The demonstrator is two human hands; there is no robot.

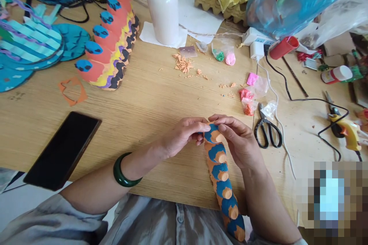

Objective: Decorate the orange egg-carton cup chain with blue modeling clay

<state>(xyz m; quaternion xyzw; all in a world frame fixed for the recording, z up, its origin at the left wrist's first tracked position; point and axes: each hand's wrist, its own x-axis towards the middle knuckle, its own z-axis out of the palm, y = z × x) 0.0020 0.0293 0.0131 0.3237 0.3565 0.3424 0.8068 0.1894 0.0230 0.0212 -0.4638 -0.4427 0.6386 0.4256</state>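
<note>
A strip of egg carton, coloured blue and orange with a row of orange bumps, runs from the table toward my body. My left hand pinches the left side of its far end, thumb on the blue patch. On the right side of that same end, my right hand grips it with thumb and fingers. The fingers beneath the strip are partly hidden. A finished-looking red strip with blue tops and yellow, purple and black edging stands at the upper left.
Left of my hands lie a black phone and an orange scrap. To the right are black-handled scissors, clay packets, a white cable and a yellow glue gun. A white bottle stands behind, near orange shavings.
</note>
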